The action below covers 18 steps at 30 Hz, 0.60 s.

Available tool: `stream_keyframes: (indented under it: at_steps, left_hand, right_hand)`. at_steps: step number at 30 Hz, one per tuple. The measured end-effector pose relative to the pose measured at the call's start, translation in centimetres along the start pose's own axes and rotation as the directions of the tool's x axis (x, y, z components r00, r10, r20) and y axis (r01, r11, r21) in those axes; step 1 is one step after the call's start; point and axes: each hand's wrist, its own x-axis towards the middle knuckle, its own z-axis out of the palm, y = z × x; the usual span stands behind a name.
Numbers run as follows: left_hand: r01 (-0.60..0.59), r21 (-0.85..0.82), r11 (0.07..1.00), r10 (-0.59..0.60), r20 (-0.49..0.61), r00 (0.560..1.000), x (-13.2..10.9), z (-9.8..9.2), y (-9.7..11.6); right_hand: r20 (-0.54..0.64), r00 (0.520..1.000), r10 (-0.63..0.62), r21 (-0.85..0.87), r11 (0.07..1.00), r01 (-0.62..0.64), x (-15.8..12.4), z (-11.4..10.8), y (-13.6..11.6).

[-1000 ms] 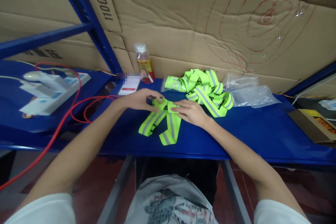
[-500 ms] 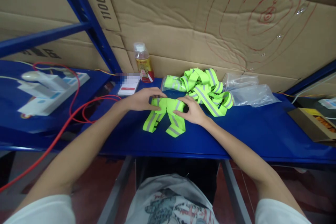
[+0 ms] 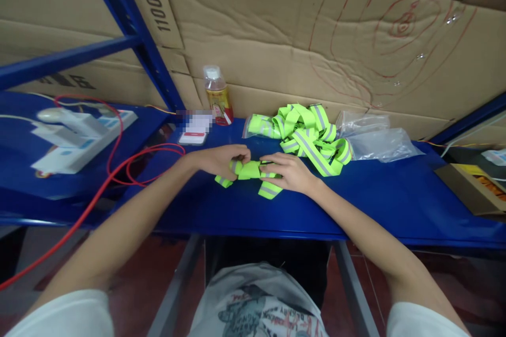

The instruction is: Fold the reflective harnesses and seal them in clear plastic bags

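A neon-yellow reflective strap (image 3: 249, 170) with a grey stripe lies folded on the blue table, between my two hands. My left hand (image 3: 222, 160) is curled around its left side, fingertips on the fabric. On the right side, my right hand (image 3: 290, 169) grips the strap with bent fingers and covers part of it. One striped end (image 3: 270, 190) sticks out toward me below my right hand; a shorter end shows under my left. Just behind my hands sits a tangled pile of similar reflective straps (image 3: 310, 134).
Clear plastic bags (image 3: 381, 139) lie right of the pile. A bottle (image 3: 219, 99) and a phone (image 3: 195, 129) stand and lie at the back left. A red cable (image 3: 98, 189) runs past a white power strip (image 3: 85, 142). An open cardboard box (image 3: 470, 189) sits far right.
The strap between my hands has been folded more compactly, and its hanging ends now reach less far toward me. My fingers have closed further over it.
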Motion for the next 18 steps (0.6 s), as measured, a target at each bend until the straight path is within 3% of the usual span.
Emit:
stream_keyframes:
  at_steps: [2, 4, 10, 18]
  left_hand:
    - [0.032, -0.054, 0.998, -0.026, 0.094, 0.995, -0.7, -1.0, -0.1]
    - [0.066, -0.065, 0.996, -0.058, 0.122, 0.991, -1.4, -2.0, -0.3]
    - [0.08, -0.054, 0.995, -0.067, 0.214, 0.974, -2.9, -3.0, -1.0]
    - [0.039, -0.013, 0.999, -0.038, 0.063, 0.997, -2.0, -1.7, -1.6]
  right_hand:
    - [0.019, 0.999, -0.04, -0.012, 0.999, 0.04, 0.2, 0.0, -0.3]
    - [0.025, 0.999, -0.047, -0.013, 0.999, 0.047, 0.4, 0.0, -0.5]
    - [0.049, 0.997, 0.06, 0.105, 0.992, -0.065, 0.4, -0.4, -0.5]
    - [0.227, 0.963, 0.144, 0.293, 0.933, -0.209, 0.0, -3.2, -0.7]
